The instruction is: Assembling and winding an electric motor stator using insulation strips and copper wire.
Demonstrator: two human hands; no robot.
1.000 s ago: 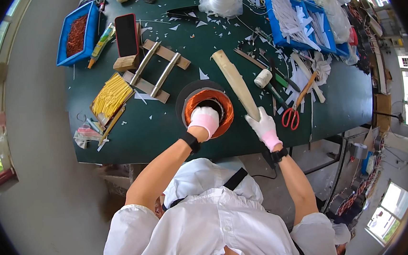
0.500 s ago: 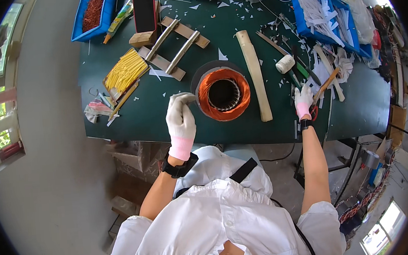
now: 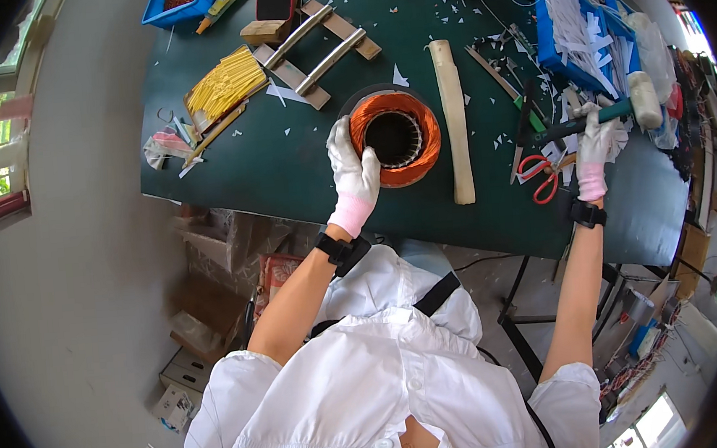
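A motor stator (image 3: 423, 126) wound with orange copper wire stands upright on a dark round base at the table's near middle. My left hand (image 3: 352, 167), in a white glove with a pink cuff, grips its left side, fingers along the winding and thumb by the bore. Further right, my gloved right hand (image 3: 593, 145) is closed around the green handle of a mallet (image 3: 644, 102), whose pale cylindrical head points right. Beside that hand lie red-handled scissors (image 3: 540, 178). A pale wooden stick (image 3: 453, 124) rests between the stator and the scissors.
Behind the stator sits a frame of two metal rods on wooden bars (image 3: 330, 61). Yellow strips (image 3: 224, 87) lie at left, near a blue bin of copper-coloured wire (image 3: 164, 17). Blue bins of white strips (image 3: 567, 39) stand at back right. Paper scraps dot the green table (image 3: 262, 173).
My left hand has moved forward and right onto the stator. My right hand has lifted the mallet from among the tools and carried it right, turning its head rightward. The view has shifted slightly.
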